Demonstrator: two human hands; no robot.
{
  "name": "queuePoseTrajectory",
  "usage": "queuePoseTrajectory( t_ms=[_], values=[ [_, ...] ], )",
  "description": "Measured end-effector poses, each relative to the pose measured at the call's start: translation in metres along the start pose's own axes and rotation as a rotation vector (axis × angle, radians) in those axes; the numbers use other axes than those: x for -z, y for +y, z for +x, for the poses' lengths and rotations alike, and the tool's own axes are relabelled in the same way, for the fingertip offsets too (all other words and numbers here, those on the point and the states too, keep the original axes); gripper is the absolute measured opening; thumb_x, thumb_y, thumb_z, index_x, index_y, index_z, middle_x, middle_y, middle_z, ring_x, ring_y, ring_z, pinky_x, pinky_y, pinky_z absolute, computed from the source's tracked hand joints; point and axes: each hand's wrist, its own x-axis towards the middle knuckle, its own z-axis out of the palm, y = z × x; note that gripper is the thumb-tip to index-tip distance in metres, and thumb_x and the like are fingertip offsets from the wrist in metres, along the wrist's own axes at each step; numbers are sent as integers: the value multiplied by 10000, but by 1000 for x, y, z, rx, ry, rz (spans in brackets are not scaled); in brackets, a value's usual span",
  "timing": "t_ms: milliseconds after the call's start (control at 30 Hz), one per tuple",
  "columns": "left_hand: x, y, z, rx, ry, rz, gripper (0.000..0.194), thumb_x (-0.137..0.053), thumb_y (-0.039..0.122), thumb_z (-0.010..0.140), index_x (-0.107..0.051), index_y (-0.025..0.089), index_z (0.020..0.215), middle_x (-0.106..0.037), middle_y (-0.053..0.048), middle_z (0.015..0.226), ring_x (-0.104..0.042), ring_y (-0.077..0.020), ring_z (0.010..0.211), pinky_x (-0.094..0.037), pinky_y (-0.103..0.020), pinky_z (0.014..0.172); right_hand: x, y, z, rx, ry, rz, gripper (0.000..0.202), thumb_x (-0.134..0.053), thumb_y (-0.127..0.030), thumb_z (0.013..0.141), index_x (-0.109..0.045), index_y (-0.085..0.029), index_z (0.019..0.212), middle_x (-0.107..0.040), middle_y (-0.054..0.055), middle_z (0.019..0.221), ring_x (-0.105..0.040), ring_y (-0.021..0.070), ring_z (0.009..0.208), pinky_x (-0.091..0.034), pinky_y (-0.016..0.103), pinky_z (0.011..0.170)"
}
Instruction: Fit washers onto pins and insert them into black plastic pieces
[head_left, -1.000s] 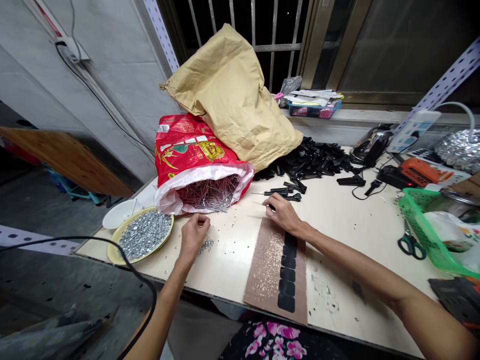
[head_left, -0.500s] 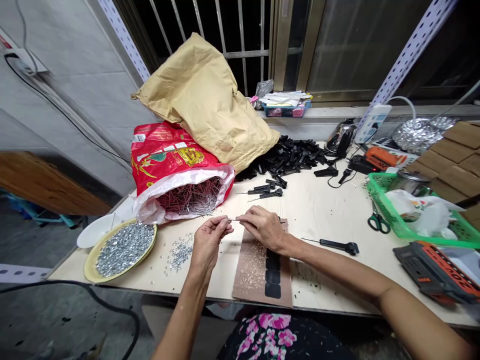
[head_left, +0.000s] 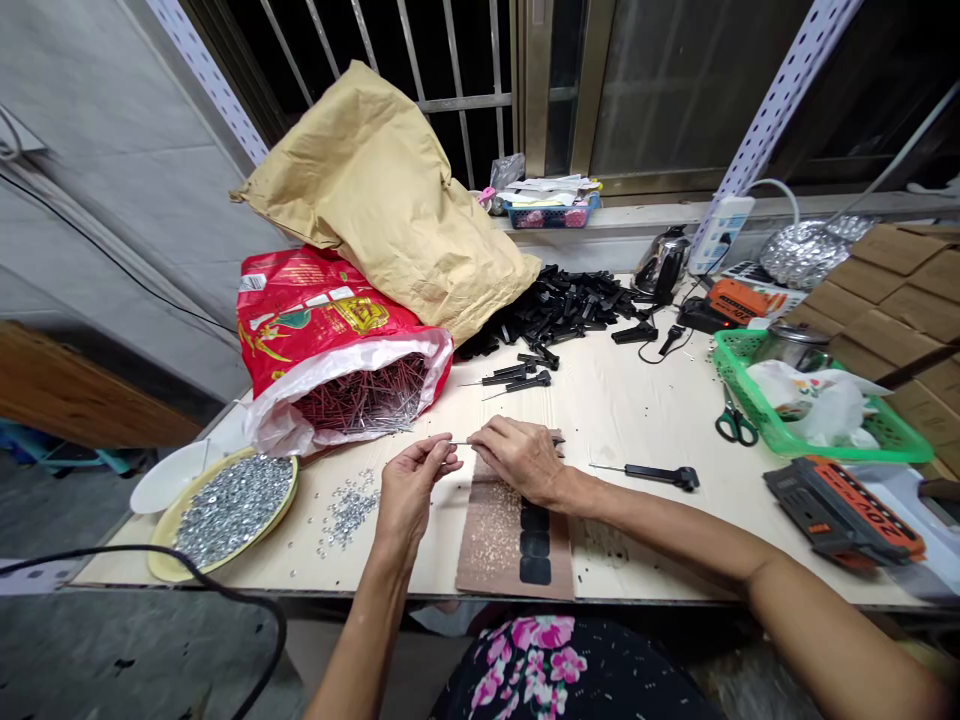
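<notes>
My left hand (head_left: 411, 478) pinches one end of a thin metal rod (head_left: 460, 443), at the middle of the table. Facing it, my right hand (head_left: 521, 455) is closed round the rod's other end, above a brown board (head_left: 487, 570) with pale crumbs and dark square pads. What else the right fingers cover is hidden. Left of my hands are loose silver washers (head_left: 351, 508) and a yellow bowl (head_left: 161, 535) full of more. A black-handled tool with a thin shaft (head_left: 664, 474) lies to the right of the board.
A red bag (head_left: 315, 300) of reddish nails and a tan sack (head_left: 390, 190) stand behind. Black plastic parts (head_left: 570, 305) are piled at the back. To the right are scissors (head_left: 737, 425), a green basket (head_left: 757, 405), an orange-black battery pack (head_left: 844, 510) and cardboard boxes (head_left: 892, 325).
The whole view has shifted slightly, so the scene sits further left in the picture. Both hands keep nearly the same pose, with the rod still between them.
</notes>
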Motion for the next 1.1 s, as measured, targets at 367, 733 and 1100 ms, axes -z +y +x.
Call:
queuePoseTrajectory(
  t_ms=[367, 733, 1100],
  values=[
    [-6, -8, 9, 23, -27, 19, 442, -808, 306, 586, -658, 79, 934, -670, -32, 771, -617, -91, 588, -544, -252, 660, -3, 1, -4, -123, -96, 20, 177, -466, -278, 939, -609, -181, 980, -635, 32, 904, -581, 129, 796, -385, 230, 665],
    [-11, -14, 11, 6, -18, 26, 368, -807, 314, 588, -687, 83, 847, -667, -27, 743, -619, -94, 598, -540, -243, 656, -7, 11, -9, -107, -81, 94, 205, -450, -302, 951, -609, -181, 997, -612, 37, 924, -572, 121, 790, -382, 220, 658],
    [-11, -15, 13, 115, -85, 21, 377, -829, 309, 554, -697, 91, 832, -683, -32, 711, -614, -87, 561, -529, -222, 632, -7, 18, -10, -165, -105, 357, 207, -444, -279, 947, -609, -155, 929, -591, 33, 858, -528, 108, 731, -371, 206, 644]
  ],
)
